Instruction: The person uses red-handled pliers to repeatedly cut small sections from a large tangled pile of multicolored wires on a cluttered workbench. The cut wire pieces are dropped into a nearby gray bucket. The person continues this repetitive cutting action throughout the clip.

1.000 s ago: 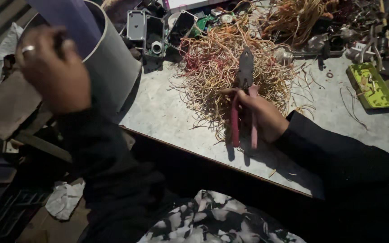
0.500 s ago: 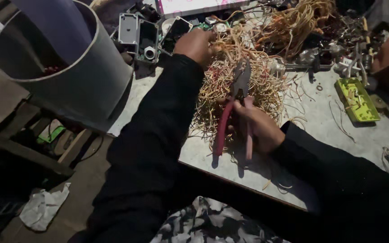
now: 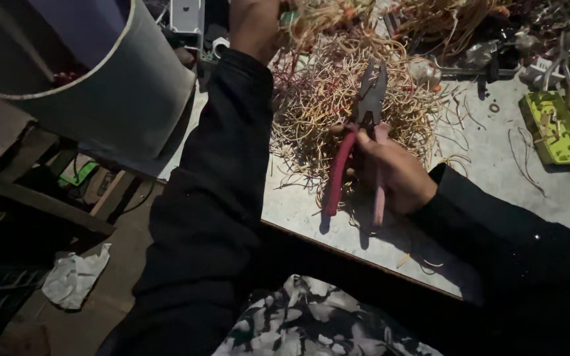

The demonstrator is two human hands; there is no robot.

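Compared with half a second ago, the left hand has reached further toward the top of the frame and now sits at the upper edge, just left of centre, at the far side of the wire tangle. Its fingers are cut off by the frame edge, so I cannot tell whether they are closed on any strands. Since a second ago the change is larger: then this hand was on the grey bucket at the upper left, which it has since let go. The bucket appears bigger and closer to the upper left corner now, as the view has shifted.

The right hand stays at the centre of the frame, fingers wrapped around the pliers. The two pinkish-red handles are spread apart below the hand, and the metal jaws point up into the wires, slightly parted.

Counted: one pair of pliers, one grey bucket, one large heap of thin yellowish and red wires lying on the pale bench, one green circuit board at the right edge, one crumpled white rag on the floor at the lower left. Both sleeves are black.
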